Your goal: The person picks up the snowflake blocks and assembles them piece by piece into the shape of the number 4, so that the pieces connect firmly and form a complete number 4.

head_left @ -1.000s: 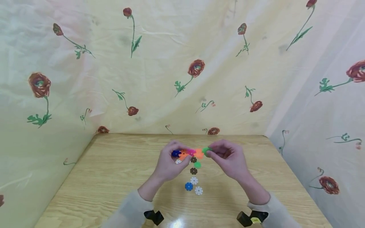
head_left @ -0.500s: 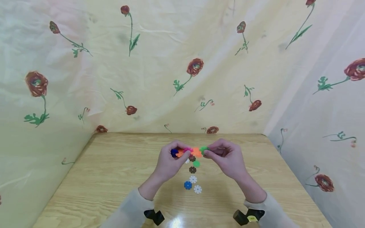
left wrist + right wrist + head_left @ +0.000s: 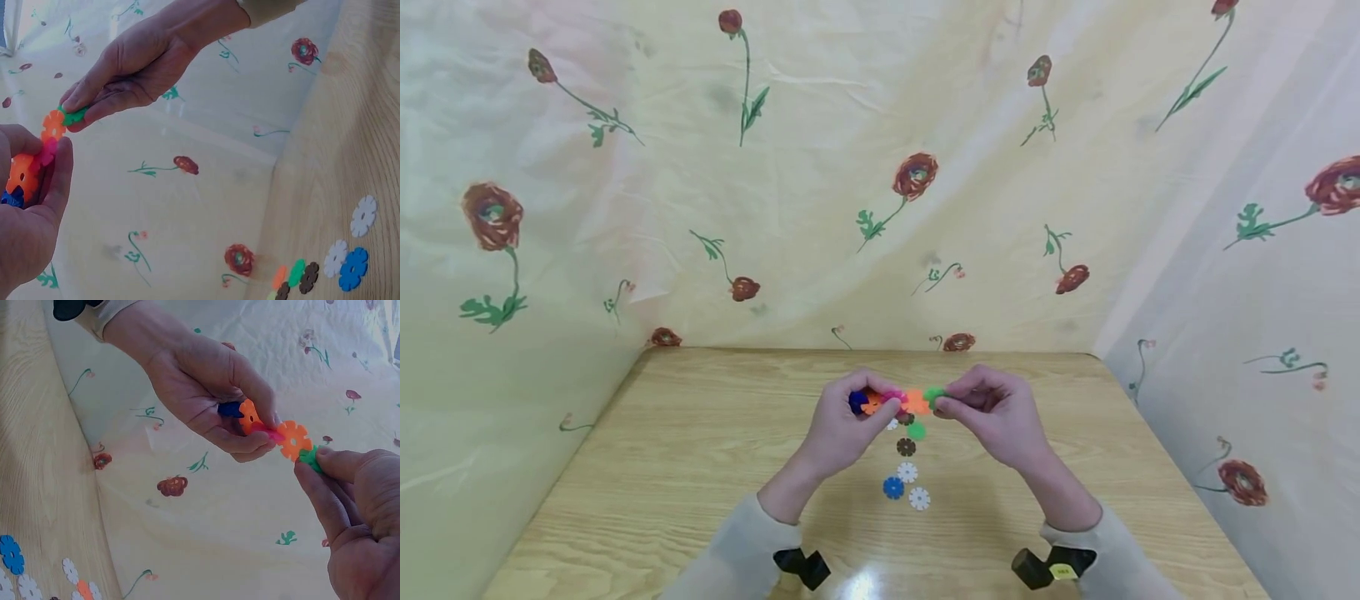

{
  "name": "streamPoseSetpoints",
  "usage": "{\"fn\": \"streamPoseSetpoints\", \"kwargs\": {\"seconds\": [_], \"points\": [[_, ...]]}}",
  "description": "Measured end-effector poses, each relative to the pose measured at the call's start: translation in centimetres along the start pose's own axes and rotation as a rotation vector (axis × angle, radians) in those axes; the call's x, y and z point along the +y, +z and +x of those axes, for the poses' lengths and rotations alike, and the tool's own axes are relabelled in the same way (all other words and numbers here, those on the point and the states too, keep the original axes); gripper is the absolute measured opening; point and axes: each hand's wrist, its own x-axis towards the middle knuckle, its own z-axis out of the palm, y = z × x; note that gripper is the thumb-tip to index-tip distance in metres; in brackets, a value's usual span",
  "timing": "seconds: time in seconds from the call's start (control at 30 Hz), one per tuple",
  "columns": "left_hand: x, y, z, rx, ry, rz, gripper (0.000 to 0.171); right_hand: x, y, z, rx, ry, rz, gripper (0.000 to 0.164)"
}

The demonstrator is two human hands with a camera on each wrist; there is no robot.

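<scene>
"Now, where's the disc chain [image 3: 916, 402]?"
"Between my left hand [image 3: 842, 430], pinching pink disc [image 3: 893, 395], and right hand [image 3: 1004, 417], pinching green disc [image 3: 933, 396] at three o'clock. Dark-blue disc [image 3: 857, 403]: nine o'clock, inside left hand's curl."

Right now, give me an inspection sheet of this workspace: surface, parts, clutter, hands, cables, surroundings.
Surface: wood-grain table, with loose pieces near its middle.
Job's things: chain held above the table: dark blue disc, inner orange disc, pink disc, outer orange disc, green end disc; cannot tell whether the green one is fully slotted.
Clutter: nothing seen besides loose discs, including blue disc, brown disc, loose green disc.
Hands: left hand pinches the chain at the pink disc; right hand pinches the green end disc.
Cables: nothing seen.
Surroundings: flower-patterned sheet behind and at both sides; black device on the left wrist, another on the right.
</scene>
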Motion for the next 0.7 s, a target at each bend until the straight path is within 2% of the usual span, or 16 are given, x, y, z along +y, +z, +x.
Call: {"fn": "streamPoseSetpoints", "kwargs": {"seconds": [0.2,0.33,0.53,0.7], "points": [[0.5,-0.2,-0.1,-0.034,0.015,-0.024,0.006,-0.4,-0.2,0.2,-0.032,0.017,0.019,0.012],[0.6,-0.2,0.0,-0.05,0.05,-0.051,0.006,-0.9,0.0,0.4,-0.051,-0.022,0.008,0.011],[0.4,0.2,0.2,-0.036,0.1,-0.044,0.008,-1.2,-0.3,0.5,-0.014,-0.025,-0.021,0.01],[0.4,0.6,0.3,-0.023,0.128,-0.008,0.019,-1.3,-0.9,0.7,0.034,-0.004,-0.09,0.013]]}}
